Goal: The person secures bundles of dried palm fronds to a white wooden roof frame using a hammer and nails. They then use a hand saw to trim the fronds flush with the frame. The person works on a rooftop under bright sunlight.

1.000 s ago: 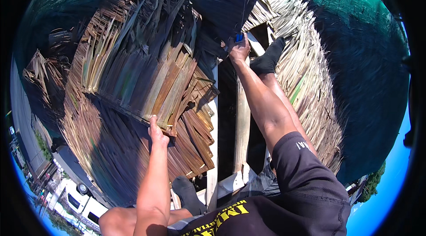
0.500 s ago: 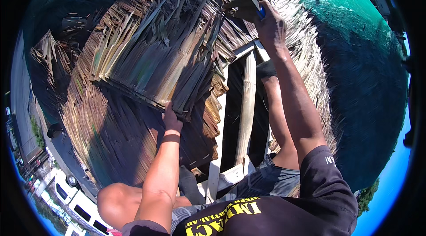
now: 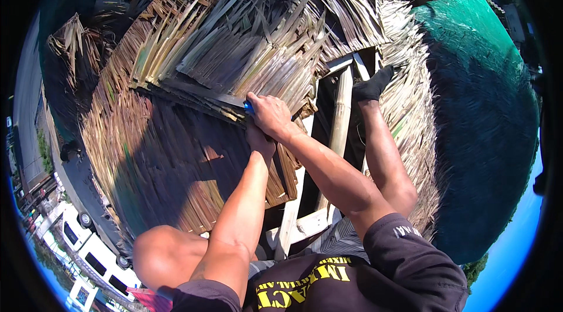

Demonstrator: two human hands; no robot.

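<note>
My right hand point(image 3: 271, 115) is closed round the blue handle point(image 3: 249, 107) of a long knife. Its grey blade point(image 3: 226, 97) points left, lying along the lower edge of a stacked thatch panel point(image 3: 205, 65) of dry palm leaves. Directly below the right hand, my left hand point(image 3: 260, 139) is closed at the panel's near right corner; its fingers are partly hidden by the right hand. The panel rests tilted over a lower layer of thatch point(image 3: 176, 142).
Right of the panel, a bamboo pole point(image 3: 340, 118) and pale wooden framing point(image 3: 305, 226) border dark gaps. My foot in a black sock point(image 3: 373, 84) rests by the pole. Green netting point(image 3: 469, 24) covers thatch at the right. Far below left are a road and white vehicles point(image 3: 99, 256).
My right hand has swung the knife down from the upper right to the panel's near edge. The left hand has moved right along that edge, and the hands now meet.
</note>
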